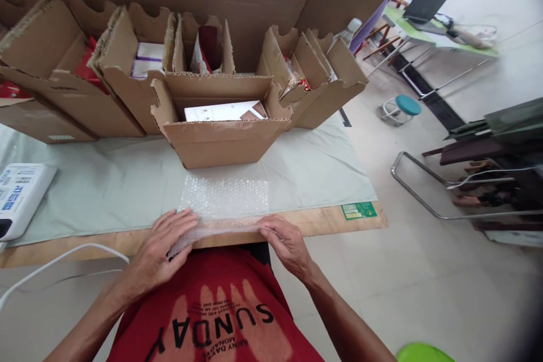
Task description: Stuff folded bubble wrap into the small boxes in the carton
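A sheet of clear bubble wrap point(224, 195) lies on the pale cloth at the table's front edge, its near end rolled into a bundle point(220, 227). My left hand point(163, 251) presses on the left end of the roll with its fingers curled over it. My right hand point(286, 243) grips the right end, fingers bent around the wrap. What the roll encloses is hidden. Just behind the sheet stands an open cardboard box point(218, 136) with a white carton point(224, 111) inside.
Several cut cardboard bins point(114, 73) holding packets line the back against a cardboard wall. A white device point(19, 195) with a white cable point(63, 257) sits at the left. A green label point(358, 210) marks the table's right corner. Stool point(403, 106) and metal frames stand on the floor at right.
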`<state>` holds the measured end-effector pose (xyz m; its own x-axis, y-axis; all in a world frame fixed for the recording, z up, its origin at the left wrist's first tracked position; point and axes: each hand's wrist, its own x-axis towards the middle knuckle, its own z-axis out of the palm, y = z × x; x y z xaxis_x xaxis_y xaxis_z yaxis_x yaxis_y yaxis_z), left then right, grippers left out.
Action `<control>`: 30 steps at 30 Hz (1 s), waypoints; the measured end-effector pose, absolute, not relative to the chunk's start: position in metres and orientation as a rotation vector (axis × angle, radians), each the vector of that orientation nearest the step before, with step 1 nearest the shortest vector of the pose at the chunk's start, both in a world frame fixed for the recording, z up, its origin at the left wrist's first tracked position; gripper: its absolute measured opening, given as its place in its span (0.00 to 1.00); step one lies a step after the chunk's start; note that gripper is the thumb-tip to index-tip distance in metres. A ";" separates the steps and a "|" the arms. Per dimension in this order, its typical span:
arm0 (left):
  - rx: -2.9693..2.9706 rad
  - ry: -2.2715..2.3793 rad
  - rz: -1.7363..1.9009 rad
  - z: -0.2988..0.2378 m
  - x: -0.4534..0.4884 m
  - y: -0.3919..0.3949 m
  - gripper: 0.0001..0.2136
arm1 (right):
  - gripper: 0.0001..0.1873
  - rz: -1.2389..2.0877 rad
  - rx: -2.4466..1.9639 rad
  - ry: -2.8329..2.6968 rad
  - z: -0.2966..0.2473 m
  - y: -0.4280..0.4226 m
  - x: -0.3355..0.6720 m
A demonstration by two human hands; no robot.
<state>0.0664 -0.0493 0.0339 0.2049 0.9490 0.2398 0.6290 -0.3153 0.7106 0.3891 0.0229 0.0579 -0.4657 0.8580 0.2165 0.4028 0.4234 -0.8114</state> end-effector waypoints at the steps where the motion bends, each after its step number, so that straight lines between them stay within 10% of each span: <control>1: 1.913 1.511 0.994 0.034 0.069 -0.046 0.14 | 0.11 0.971 -1.117 -1.992 0.060 0.025 0.387; 30: 2.146 2.335 0.705 0.034 0.097 0.002 0.21 | 0.22 0.096 -1.445 -2.108 0.042 0.034 0.376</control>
